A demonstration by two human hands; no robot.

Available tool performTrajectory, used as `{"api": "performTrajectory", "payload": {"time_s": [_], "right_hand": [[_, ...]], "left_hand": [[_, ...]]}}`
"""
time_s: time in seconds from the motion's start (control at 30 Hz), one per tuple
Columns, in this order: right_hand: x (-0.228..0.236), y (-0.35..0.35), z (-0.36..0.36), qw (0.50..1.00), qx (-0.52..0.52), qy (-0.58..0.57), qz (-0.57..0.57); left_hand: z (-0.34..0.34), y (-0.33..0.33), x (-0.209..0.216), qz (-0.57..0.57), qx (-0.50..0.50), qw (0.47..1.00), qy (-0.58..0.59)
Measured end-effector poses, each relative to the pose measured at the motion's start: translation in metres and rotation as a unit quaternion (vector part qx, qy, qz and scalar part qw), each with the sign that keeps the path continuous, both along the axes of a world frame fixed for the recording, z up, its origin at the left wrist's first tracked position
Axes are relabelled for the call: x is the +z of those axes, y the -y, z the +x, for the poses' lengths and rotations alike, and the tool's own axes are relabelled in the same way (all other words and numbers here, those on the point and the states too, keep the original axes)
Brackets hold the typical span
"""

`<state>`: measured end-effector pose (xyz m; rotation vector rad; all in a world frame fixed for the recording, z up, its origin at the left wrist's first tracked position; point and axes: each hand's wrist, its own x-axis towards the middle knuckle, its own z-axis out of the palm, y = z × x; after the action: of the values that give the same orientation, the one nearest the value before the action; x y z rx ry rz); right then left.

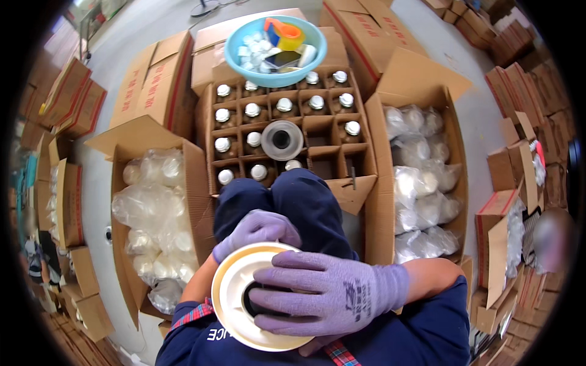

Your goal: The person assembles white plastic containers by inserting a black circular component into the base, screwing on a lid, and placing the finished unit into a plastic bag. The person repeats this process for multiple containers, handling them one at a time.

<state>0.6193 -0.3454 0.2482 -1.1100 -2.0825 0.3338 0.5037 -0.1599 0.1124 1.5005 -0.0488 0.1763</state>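
Gripping a white disc over the lap

Spread across the face of a white disc [234, 296], the gloved right hand [339, 293] holds it, four fingers lying over its dark centre. The disc has a tan rim and sits in front of the torso, tilted up toward the head. The left hand [259, 232], also in a purple glove, is curled just beyond the disc's upper edge; whether it grips anything cannot be told, as the disc partly hides it.

Past the knees stands a divided carton [353, 190] of bottles [284, 105] with silvery caps, a grey, frosted ring-shaped piece [295, 145] resting on top. At its far edge is a light-blue basin [278, 79] holding small white pieces [256, 50] and an orange-and-yellow tool [287, 36]. Plastic-wrapped pale pieces fill the left open carton [202, 204] and the right open carton [378, 201].
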Motion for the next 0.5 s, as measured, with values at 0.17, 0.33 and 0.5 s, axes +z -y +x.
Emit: {"api": "performTrajectory", "payload": {"time_s": [0.17, 0.33, 0.5], "right_hand": [[-0.022, 0.026, 0.006, 0.995, -0.060, -0.065, -0.050], [-0.148, 0.000, 0.114, 0.834, -0.539, -0.116, -0.021], [-0.346, 0.021, 0.170, 0.563, -0.637, 0.133, -0.510]], "left_hand": [[-0.069, 0.031, -0.016, 0.123, 0.165, 0.960, -0.192], [-0.071, 0.046, 0.024, 0.068, 0.277, 0.940, -0.185], [-0.048, 0.012, 0.009, -0.013, 0.140, 0.968, -0.206]]}}
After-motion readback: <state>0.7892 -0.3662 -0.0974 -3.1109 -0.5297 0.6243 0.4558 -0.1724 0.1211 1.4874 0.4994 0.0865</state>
